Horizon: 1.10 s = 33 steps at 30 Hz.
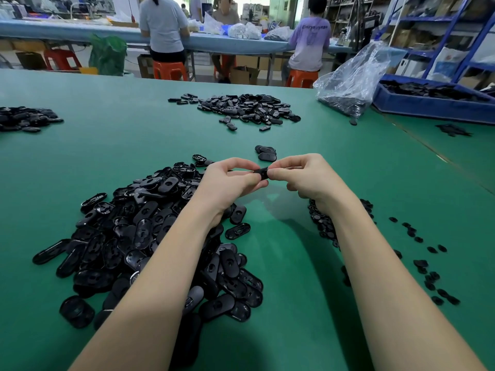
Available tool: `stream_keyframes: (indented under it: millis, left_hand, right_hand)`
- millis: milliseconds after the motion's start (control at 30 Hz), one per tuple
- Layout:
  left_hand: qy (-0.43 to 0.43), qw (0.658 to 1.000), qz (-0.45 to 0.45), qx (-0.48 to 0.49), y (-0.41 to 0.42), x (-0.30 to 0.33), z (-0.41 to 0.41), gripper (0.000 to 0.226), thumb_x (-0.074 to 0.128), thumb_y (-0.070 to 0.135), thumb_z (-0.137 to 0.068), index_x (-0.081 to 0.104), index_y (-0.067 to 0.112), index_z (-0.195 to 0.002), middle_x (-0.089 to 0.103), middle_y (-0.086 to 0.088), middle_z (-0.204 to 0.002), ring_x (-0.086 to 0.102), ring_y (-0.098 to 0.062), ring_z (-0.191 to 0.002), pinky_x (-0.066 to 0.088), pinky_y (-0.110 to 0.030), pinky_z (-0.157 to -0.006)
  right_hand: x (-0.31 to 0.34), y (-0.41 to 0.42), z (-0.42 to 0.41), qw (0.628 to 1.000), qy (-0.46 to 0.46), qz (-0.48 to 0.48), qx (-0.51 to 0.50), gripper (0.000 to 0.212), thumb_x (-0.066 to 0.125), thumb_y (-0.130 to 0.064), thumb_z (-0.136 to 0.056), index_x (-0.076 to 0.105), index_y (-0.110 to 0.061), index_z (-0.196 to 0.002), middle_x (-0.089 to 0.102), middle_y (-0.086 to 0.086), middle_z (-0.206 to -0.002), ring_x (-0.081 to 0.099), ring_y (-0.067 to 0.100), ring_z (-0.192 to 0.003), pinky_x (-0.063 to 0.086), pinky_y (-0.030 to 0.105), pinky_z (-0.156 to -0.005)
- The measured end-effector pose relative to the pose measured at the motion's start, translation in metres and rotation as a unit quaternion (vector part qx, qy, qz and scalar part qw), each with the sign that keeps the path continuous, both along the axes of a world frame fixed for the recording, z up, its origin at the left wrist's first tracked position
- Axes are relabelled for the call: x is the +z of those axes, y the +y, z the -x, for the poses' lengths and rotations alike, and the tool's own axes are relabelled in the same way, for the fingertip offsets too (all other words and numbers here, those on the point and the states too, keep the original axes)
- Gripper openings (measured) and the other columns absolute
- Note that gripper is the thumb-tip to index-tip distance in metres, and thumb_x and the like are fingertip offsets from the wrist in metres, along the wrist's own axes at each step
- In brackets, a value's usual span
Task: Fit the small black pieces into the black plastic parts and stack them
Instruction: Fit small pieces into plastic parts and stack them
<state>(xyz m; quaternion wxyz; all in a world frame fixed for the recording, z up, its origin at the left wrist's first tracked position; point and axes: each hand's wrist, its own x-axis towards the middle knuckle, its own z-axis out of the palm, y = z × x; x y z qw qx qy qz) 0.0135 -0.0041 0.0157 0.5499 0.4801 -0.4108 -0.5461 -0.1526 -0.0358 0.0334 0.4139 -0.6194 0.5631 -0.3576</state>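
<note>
One black plastic part (261, 173) is pinched between the left hand (230, 180) and right hand (305, 175), held together above the green table (120, 135), fingers curled on it from both sides. A big pile of parts (150, 236) lies under the left forearm. Small black pieces (423, 263) are scattered near right. A short stack (266, 153) sits just beyond the hands. Another heap (249, 108) and a plastic bag (351, 81) are seen far.

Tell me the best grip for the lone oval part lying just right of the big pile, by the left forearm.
Probably pinch the oval part across its two long rims from above. It lies flat, hollow side up, apart from the big pile, so its narrow width suits a thumb-and-finger pinch.
</note>
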Motion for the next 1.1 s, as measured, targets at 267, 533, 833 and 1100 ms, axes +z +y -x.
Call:
stream_keyframes:
  millis: [267,533,833,1100]
  left_hand:
    - [-0.036,0.999,0.007,-0.007,0.000,-0.002,-0.002,0.018,0.066,-0.009,-0.085,0.069,0.004,-0.097,0.077,-0.017,-0.092,0.076,-0.029,-0.091,0.059,-0.028,-0.089]
    - [-0.032,0.999,-0.009,-0.009,0.001,0.000,-0.004,0.013,0.066,-0.008,-0.089,0.067,0.002,-0.097,0.075,-0.021,-0.097,0.076,-0.030,-0.087,0.060,-0.027,-0.084]
    - [0.049,0.997,-0.033,-0.043,0.003,0.006,-0.005,0.010,0.063,-0.008,-0.091,0.067,-0.003,-0.098,0.076,-0.018,-0.094,0.076,-0.025,-0.084,0.058,-0.019,-0.071]
    - [0.072,0.996,-0.045,-0.029,0.001,0.004,-0.003,0.010,0.061,-0.010,-0.092,0.066,-0.006,-0.100,0.075,-0.022,-0.095,0.076,-0.025,-0.084,0.059,-0.019,-0.071]
  right_hand:
    - [-0.003,0.000,-0.001,0.998,-0.029,-0.053,-0.018,0.003,0.082,-0.024,-0.080,0.079,-0.023,-0.080,0.058,-0.010,-0.058,0.041,0.011,-0.061,0.025,0.015,-0.038]
    - [-0.007,-0.001,0.003,0.996,-0.028,-0.083,-0.024,0.020,0.088,-0.035,-0.075,0.077,-0.027,-0.089,0.067,-0.005,-0.077,0.041,0.011,-0.058,0.024,0.018,-0.039]
    - [-0.016,-0.006,0.010,0.971,-0.146,-0.187,0.043,0.017,0.080,-0.028,-0.084,0.073,-0.022,-0.098,0.070,-0.013,-0.072,0.034,0.002,-0.045,0.020,0.013,-0.037]
    - [-0.009,-0.003,0.009,0.990,-0.080,-0.120,0.015,0.020,0.079,-0.036,-0.086,0.075,-0.024,-0.102,0.079,-0.008,-0.091,0.044,0.005,-0.052,0.031,0.014,-0.042]
